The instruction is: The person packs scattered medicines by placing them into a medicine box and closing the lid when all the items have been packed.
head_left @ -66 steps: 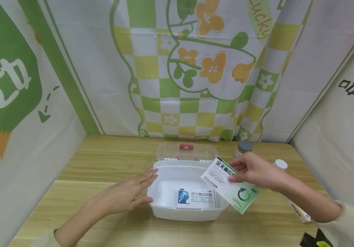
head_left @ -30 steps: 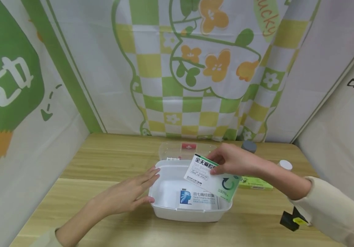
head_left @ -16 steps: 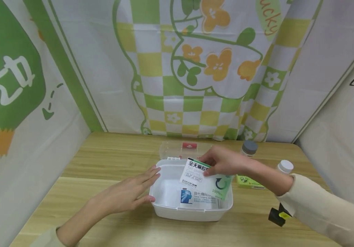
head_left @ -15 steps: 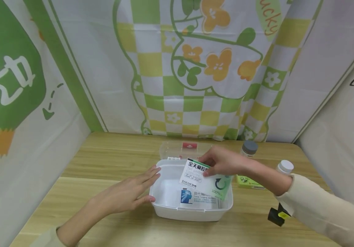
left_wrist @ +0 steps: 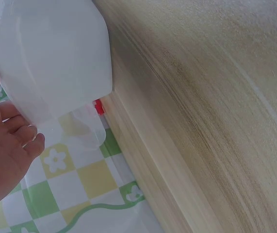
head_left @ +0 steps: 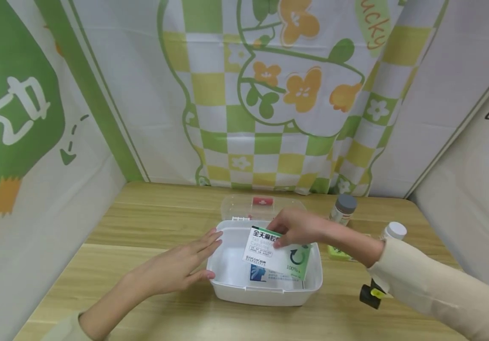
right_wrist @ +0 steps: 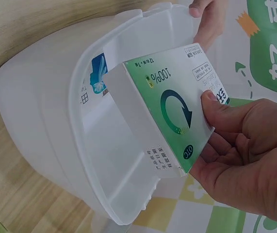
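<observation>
A white plastic storage box [head_left: 265,297] stands on the table with its clear lid [head_left: 240,206] folded back behind it. My right hand [head_left: 297,228] pinches a white and green medicine box [head_left: 276,253] between thumb and fingers, tilted over the opening. Beneath it, partly covered, a white and blue medicine box [head_left: 258,273] lies inside the container. My left hand [head_left: 180,265] rests against the container's left rim with its fingers extended. In the left wrist view that hand [left_wrist: 7,141] touches the outer side of the white box [left_wrist: 56,58].
Behind my right forearm stand a grey-capped bottle [head_left: 344,208] and a white-capped bottle [head_left: 393,230]. A yellow-green box [head_left: 339,252] lies between them, partly hidden by the arm. A black object with a yellow tag [head_left: 371,295] shows at my right sleeve. A printed curtain [head_left: 261,156] hangs behind the table.
My right hand has carried the white and green medicine box leftward and lower, from the container's right side to over its opening. My left hand has stayed at the rim.
</observation>
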The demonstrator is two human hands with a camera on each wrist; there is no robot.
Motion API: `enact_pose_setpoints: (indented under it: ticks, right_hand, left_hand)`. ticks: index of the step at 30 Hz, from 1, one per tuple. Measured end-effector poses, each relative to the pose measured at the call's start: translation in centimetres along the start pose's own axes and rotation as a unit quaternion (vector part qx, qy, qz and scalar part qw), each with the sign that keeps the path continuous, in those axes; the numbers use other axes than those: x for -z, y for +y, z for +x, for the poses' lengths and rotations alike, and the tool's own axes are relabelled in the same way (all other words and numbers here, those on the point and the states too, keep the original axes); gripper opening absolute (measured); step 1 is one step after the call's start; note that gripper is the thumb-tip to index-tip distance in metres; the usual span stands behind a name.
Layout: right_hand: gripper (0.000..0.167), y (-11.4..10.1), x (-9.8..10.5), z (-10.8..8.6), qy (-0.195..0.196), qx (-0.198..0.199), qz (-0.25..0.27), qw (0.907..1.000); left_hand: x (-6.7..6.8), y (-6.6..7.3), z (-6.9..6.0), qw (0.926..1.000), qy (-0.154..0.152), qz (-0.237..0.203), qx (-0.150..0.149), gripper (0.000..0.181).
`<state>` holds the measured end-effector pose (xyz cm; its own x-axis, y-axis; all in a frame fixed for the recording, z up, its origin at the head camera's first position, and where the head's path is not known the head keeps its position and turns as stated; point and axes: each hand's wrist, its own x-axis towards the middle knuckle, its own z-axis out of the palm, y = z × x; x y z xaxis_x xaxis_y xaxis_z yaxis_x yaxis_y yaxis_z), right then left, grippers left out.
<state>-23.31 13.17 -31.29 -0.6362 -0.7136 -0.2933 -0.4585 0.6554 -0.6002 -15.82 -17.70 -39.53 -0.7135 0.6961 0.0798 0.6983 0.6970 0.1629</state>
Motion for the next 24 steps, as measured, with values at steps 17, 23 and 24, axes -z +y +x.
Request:
enact_pose_setpoints:
  ticks: [17, 23, 24]
  right_hand:
    - [0.016, 2.5, -3.1, 2.5, -0.038, -0.077, -0.027, 0.9959]
    - [0.014, 2.8, -3.9, 3.3, -0.051, -0.078, -0.084, 0.9921]
    - [0.014, 2.7, -4.0, 3.4, -0.052, -0.081, -0.095, 0.9909]
  left_hand:
    - [0.0, -0.1, 0.0, 1.0000, 0.003, 0.002, -0.004, 0.074]
    - [-0.1, -0.1, 0.0, 1.0000, 0.006, 0.003, -0.007, 0.074]
    - [-0.1, -0.1, 0.0, 0.9999, 0.007, 0.002, -0.007, 0.074]
